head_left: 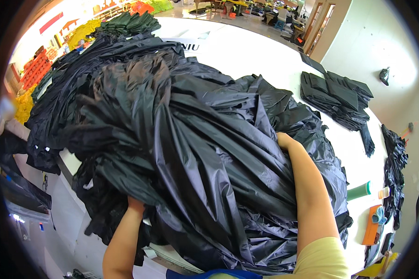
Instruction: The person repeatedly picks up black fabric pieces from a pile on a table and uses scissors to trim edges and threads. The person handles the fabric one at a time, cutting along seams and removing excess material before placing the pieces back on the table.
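A big heap of thin, shiny black fabric (205, 139) fills the middle of the view, bunched in long folds between my two arms. At its right side, my right hand (284, 140) curls into the folds and grips the cloth, its fingertips sunk out of sight. Low on the left, my left hand (135, 202) reaches beneath the bundle, and the cloth covers its fingers. My right forearm lies along the heap's right flank.
A white table (246, 51) carries the heap. To the right lie folded black fabric pieces (335, 95), a green cylinder (359, 191) and an orange box (372, 225). Dark green (130, 24) and yellow cloth (84, 33) are piled at the far left. A person (282, 15) sits in the background.
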Action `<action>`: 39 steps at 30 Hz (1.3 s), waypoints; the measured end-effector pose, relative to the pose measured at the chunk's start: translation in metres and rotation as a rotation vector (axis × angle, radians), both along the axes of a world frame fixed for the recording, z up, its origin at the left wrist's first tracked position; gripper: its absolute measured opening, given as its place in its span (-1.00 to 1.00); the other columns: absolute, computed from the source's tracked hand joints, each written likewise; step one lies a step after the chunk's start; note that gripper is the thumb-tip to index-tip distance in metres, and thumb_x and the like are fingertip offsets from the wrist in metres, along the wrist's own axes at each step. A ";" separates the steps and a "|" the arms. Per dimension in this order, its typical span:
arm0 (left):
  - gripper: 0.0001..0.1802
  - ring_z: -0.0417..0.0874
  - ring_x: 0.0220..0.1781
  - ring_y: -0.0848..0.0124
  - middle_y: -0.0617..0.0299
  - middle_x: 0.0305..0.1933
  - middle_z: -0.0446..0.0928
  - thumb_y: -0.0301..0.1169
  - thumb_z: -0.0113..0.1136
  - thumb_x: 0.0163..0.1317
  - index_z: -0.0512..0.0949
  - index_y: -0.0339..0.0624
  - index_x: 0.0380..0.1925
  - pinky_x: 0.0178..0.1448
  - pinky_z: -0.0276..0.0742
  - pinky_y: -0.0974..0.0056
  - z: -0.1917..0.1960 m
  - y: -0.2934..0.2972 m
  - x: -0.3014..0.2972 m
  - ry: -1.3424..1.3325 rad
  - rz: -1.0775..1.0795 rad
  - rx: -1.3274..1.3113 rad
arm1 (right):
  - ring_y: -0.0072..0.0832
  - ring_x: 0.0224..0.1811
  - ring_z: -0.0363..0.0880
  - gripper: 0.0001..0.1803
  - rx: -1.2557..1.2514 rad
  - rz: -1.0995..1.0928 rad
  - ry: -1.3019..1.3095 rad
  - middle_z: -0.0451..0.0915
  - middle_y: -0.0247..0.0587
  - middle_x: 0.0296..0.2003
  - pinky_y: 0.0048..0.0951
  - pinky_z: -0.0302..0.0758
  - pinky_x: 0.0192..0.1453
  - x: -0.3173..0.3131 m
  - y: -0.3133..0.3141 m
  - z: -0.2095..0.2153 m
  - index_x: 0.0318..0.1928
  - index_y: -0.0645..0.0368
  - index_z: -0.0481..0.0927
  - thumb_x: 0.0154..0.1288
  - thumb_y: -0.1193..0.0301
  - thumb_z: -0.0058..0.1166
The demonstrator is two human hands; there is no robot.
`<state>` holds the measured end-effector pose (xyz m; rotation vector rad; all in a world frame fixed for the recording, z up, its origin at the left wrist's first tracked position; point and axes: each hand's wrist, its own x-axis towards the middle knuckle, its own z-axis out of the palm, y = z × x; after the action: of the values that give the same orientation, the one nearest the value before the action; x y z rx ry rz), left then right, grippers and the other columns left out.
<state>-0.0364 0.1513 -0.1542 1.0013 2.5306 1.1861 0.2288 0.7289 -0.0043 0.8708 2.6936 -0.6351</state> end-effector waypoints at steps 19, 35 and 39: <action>-0.34 0.36 0.25 -0.06 -0.13 0.26 0.34 -0.26 0.07 0.19 0.23 -0.10 0.31 0.25 0.35 0.10 0.053 0.246 -0.224 0.375 -0.247 -0.078 | 0.15 -0.11 0.56 -0.63 0.660 -0.355 0.495 0.59 0.25 -0.22 0.05 0.46 -0.01 -0.024 0.071 0.118 -0.18 0.23 0.47 0.43 0.16 -0.21; -0.42 0.24 0.33 -0.03 -0.14 0.26 0.25 -0.41 0.20 0.18 0.29 -0.35 0.19 0.35 0.20 0.03 0.143 0.072 0.147 0.287 -0.477 0.465 | -0.61 -0.26 0.51 -0.65 0.218 -0.945 0.701 0.62 -0.23 -0.20 -0.57 0.41 -0.08 0.313 -0.330 0.123 0.06 0.28 0.49 0.52 0.28 -0.21; -0.39 0.28 0.32 0.08 0.22 0.23 0.37 -0.20 0.43 -0.08 0.51 0.17 0.06 0.39 -0.08 -0.27 0.140 0.062 0.286 0.365 -1.185 -0.046 | -0.62 -0.29 0.51 -0.72 0.178 -0.901 0.770 0.62 -0.27 -0.24 -0.61 0.39 -0.19 0.319 -0.373 0.067 0.06 0.23 0.50 0.49 0.40 -0.19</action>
<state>0.2496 0.2137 -0.0145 2.3263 1.5129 0.5744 0.5478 0.3555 0.0626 2.3439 2.8731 -1.0770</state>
